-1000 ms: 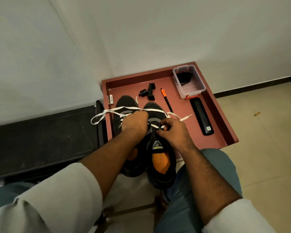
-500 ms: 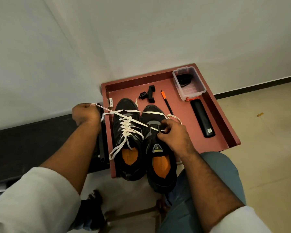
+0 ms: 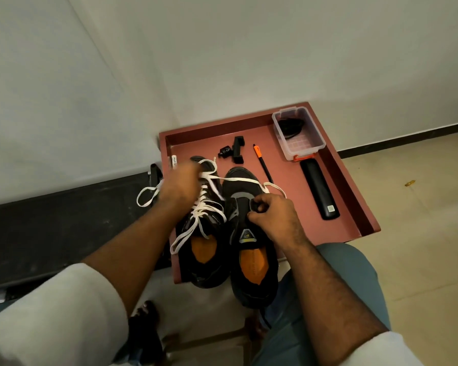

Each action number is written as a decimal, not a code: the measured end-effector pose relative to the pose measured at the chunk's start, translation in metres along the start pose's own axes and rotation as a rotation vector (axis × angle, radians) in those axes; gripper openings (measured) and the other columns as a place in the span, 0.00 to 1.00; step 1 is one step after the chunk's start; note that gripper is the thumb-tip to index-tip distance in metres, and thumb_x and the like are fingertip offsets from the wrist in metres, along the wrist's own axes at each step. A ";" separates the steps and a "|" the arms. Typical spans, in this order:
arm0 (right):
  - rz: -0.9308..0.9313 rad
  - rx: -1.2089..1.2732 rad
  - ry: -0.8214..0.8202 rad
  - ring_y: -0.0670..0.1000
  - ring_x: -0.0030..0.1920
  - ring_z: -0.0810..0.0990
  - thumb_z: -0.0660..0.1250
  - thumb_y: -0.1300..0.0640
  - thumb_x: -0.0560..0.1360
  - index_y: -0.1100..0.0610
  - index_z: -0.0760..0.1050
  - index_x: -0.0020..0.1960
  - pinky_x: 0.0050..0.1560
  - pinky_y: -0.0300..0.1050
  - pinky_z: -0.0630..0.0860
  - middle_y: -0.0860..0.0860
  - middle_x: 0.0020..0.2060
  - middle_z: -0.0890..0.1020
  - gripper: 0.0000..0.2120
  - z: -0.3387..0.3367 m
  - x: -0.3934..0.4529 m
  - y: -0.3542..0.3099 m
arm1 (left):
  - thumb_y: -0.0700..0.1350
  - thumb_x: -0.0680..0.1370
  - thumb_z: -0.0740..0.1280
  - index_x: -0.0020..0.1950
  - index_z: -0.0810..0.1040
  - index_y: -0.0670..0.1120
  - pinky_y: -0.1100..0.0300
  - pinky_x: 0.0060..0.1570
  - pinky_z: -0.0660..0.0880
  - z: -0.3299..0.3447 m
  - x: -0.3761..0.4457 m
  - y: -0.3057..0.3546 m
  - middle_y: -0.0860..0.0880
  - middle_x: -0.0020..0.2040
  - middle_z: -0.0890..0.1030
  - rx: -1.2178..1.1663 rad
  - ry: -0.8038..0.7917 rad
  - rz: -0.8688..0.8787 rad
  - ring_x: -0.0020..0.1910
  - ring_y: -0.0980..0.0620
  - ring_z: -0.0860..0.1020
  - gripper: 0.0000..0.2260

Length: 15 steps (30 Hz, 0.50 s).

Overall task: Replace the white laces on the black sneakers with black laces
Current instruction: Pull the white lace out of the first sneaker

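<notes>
Head view: left hand [image 3: 181, 184] blurred above left sneaker [image 3: 201, 233], grip undeterminable. Right hand [image 3: 271, 217] pinching right sneaker [image 3: 251, 249] eyelet edge. White lace [image 3: 209, 207] loosened, trailing.

Dim, soft indoor light, wide-angle bending at the edges, and motion blur on the left hand [image 3: 181, 184].

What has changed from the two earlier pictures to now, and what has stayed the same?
The left hand, which had pulled the white lace far out to the left half a second ago, has come back over the left sneaker; it is blurred, so its grip is unclear. Slack lace now loops at the tray's left edge. The right hand still pinches at the right sneaker's eyelets. The tray's other things have not moved.
</notes>
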State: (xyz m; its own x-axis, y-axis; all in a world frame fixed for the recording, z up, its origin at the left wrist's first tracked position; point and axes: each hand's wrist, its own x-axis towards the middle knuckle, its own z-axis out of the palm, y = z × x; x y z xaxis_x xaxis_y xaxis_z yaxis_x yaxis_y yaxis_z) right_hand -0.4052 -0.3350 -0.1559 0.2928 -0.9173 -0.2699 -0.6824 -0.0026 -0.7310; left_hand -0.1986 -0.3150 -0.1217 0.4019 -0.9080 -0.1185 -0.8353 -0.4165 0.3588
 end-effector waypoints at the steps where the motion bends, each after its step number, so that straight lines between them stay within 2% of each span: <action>1: 0.000 0.003 0.004 0.47 0.45 0.80 0.74 0.58 0.70 0.55 0.81 0.59 0.48 0.44 0.81 0.46 0.43 0.80 0.17 0.000 0.001 0.000 | 0.37 0.79 0.63 0.52 0.82 0.43 0.54 0.47 0.75 -0.012 0.007 -0.012 0.42 0.47 0.82 -0.072 0.137 -0.072 0.45 0.43 0.80 0.08; 2: -0.001 -0.001 0.007 0.47 0.44 0.80 0.75 0.58 0.69 0.55 0.81 0.58 0.47 0.43 0.80 0.46 0.43 0.80 0.17 0.001 0.002 0.000 | 0.38 0.79 0.64 0.52 0.83 0.43 0.55 0.47 0.73 -0.019 0.015 -0.023 0.42 0.48 0.83 -0.114 0.202 -0.096 0.47 0.42 0.80 0.08; 3: 0.002 -0.004 0.003 0.47 0.43 0.80 0.75 0.57 0.69 0.55 0.81 0.57 0.46 0.42 0.79 0.46 0.42 0.80 0.16 0.002 0.002 -0.001 | 0.40 0.79 0.66 0.52 0.83 0.43 0.56 0.48 0.72 -0.025 0.021 -0.029 0.43 0.49 0.83 -0.127 0.175 -0.070 0.49 0.43 0.80 0.07; 5: 0.013 0.023 0.001 0.47 0.41 0.80 0.77 0.54 0.68 0.55 0.81 0.54 0.44 0.44 0.80 0.46 0.40 0.80 0.16 0.002 0.004 -0.002 | 0.42 0.78 0.69 0.51 0.84 0.43 0.57 0.51 0.70 -0.024 0.025 -0.027 0.47 0.52 0.81 -0.149 -0.034 0.078 0.53 0.47 0.78 0.05; 8: 0.072 0.164 0.034 0.46 0.40 0.80 0.79 0.48 0.66 0.54 0.82 0.49 0.42 0.44 0.80 0.47 0.38 0.81 0.15 0.002 0.007 0.002 | 0.41 0.76 0.71 0.50 0.84 0.43 0.57 0.61 0.67 -0.005 0.030 -0.007 0.45 0.68 0.75 -0.131 -0.263 0.241 0.68 0.47 0.71 0.05; 9: 0.085 0.204 0.047 0.46 0.40 0.80 0.78 0.48 0.67 0.53 0.81 0.47 0.41 0.42 0.79 0.47 0.38 0.81 0.14 0.001 0.007 0.002 | 0.41 0.76 0.71 0.50 0.84 0.44 0.55 0.65 0.67 0.003 0.033 -0.001 0.45 0.70 0.74 -0.112 -0.321 0.262 0.70 0.48 0.70 0.05; 10: 0.095 0.233 0.059 0.45 0.40 0.80 0.78 0.48 0.68 0.52 0.81 0.46 0.39 0.39 0.77 0.47 0.38 0.81 0.12 0.001 0.007 0.003 | 0.40 0.75 0.71 0.49 0.84 0.44 0.53 0.66 0.68 0.011 0.038 0.003 0.44 0.68 0.76 -0.071 -0.383 0.266 0.69 0.47 0.71 0.05; 12: 0.101 0.266 0.074 0.44 0.37 0.79 0.76 0.50 0.70 0.52 0.80 0.45 0.35 0.32 0.73 0.47 0.37 0.81 0.08 0.001 0.007 0.005 | 0.39 0.75 0.71 0.46 0.84 0.45 0.51 0.59 0.76 0.021 0.046 0.011 0.45 0.54 0.83 0.052 -0.464 0.258 0.56 0.46 0.80 0.03; 13: 0.104 0.282 0.081 0.44 0.37 0.79 0.76 0.52 0.71 0.52 0.80 0.46 0.34 0.30 0.71 0.47 0.37 0.81 0.07 0.000 0.006 0.006 | 0.38 0.74 0.71 0.44 0.84 0.46 0.50 0.55 0.78 0.023 0.047 0.013 0.46 0.48 0.84 0.089 -0.473 0.252 0.50 0.47 0.82 0.04; 15: 0.102 0.306 0.111 0.44 0.40 0.80 0.74 0.55 0.73 0.54 0.81 0.50 0.38 0.29 0.72 0.47 0.39 0.81 0.07 -0.003 0.004 0.006 | 0.38 0.75 0.70 0.45 0.84 0.45 0.51 0.53 0.79 0.022 0.049 0.017 0.47 0.45 0.84 0.083 -0.442 0.232 0.46 0.48 0.82 0.04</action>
State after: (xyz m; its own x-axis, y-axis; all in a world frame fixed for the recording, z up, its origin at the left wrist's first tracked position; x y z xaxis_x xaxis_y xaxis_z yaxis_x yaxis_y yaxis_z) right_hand -0.4103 -0.3397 -0.1594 0.1469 -0.9446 -0.2934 -0.4667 0.1953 -0.8626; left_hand -0.2015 -0.3674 -0.1420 0.0201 -0.9017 -0.4319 -0.9181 -0.1877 0.3491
